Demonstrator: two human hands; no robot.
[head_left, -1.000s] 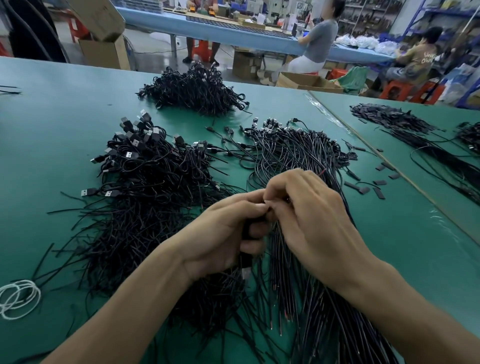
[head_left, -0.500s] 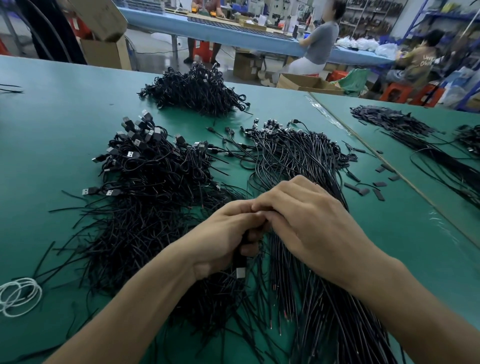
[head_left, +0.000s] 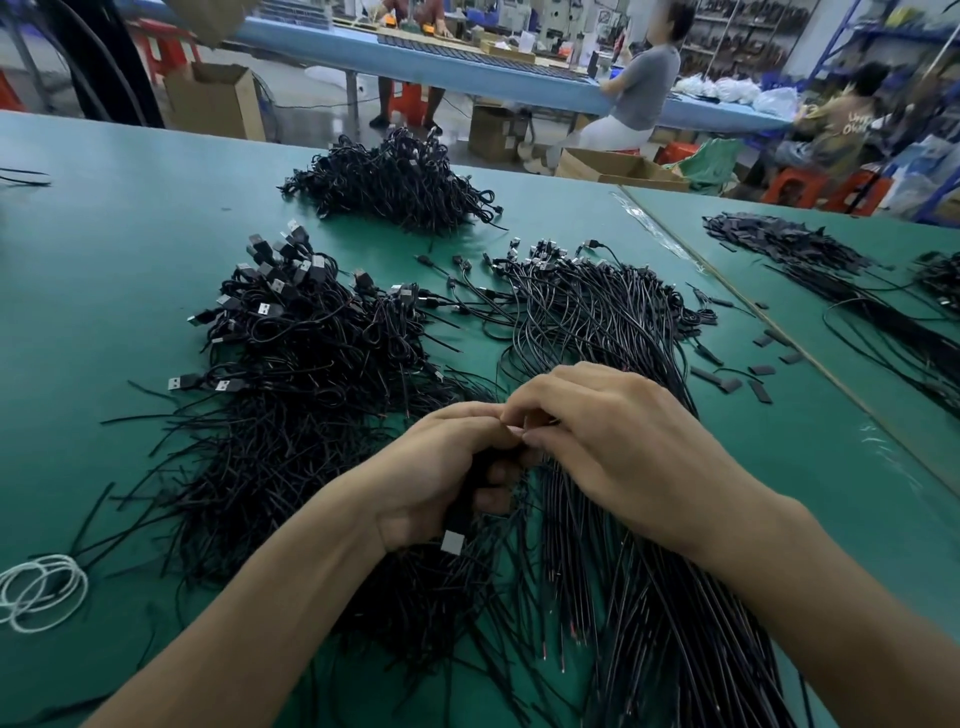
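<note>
Gripping: left hand (head_left: 441, 483) curled round black USB cable (head_left: 452, 543); right hand (head_left: 618, 447) pinching, apparently, that cable's upper end; cable heaps (head_left: 291, 343) on green table (head_left: 104, 234).

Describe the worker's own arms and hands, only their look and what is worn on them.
The left hand and right hand are bare: no gloves, and no rings show on the fingers in view. The left forearm and right forearm are also uncovered, with no sleeve, watch or wristband as far as the frame reaches.
</note>
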